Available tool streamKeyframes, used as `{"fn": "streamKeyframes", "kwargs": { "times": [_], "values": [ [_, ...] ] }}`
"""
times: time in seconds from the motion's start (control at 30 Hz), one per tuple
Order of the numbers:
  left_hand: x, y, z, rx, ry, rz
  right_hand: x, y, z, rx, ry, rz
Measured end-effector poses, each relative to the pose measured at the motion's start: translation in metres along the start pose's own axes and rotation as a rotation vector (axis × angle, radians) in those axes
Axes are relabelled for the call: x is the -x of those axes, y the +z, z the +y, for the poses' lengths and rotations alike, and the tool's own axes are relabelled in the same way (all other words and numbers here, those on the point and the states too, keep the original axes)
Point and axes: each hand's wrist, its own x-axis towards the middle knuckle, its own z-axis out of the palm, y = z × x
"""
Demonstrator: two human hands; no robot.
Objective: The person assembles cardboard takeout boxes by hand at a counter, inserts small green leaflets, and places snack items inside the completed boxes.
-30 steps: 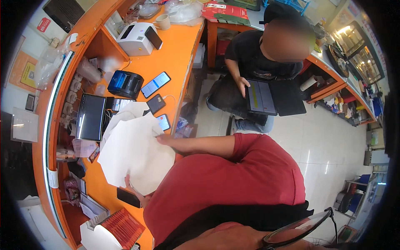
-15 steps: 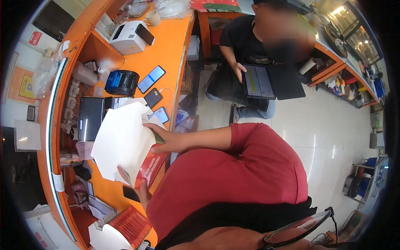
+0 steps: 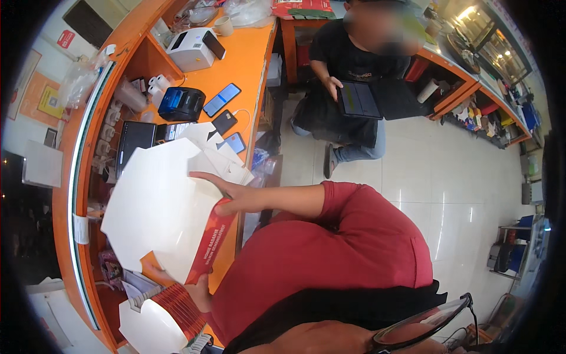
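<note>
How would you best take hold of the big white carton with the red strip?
Most likely by the red strip, one hand near each end, coming from the body side. It is long, narrow and faces the body, while the white carton spreads broad beyond it. The right hand and left hand hold it there.

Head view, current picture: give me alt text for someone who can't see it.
A left hand and right hand hold white cardboard with a red edge over an orange counter. Phones lie on it; another person sits nearby with a tablet.
</note>
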Motion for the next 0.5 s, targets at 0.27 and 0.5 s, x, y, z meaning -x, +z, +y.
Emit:
{"fn": "streamKeyframes", "kwargs": {
  "times": [0.27, 0.5],
  "values": [
    [0.001, -0.044, -0.007, -0.662, 0.530, 0.219, -0.042, 0.120, -0.045, 0.986, -0.603, -0.217],
    [0.018, -0.089, -0.027, -0.157, 0.687, 0.626, -0.047, 0.233, -0.029, 1.121, -0.360, -0.497]
  ]
}}
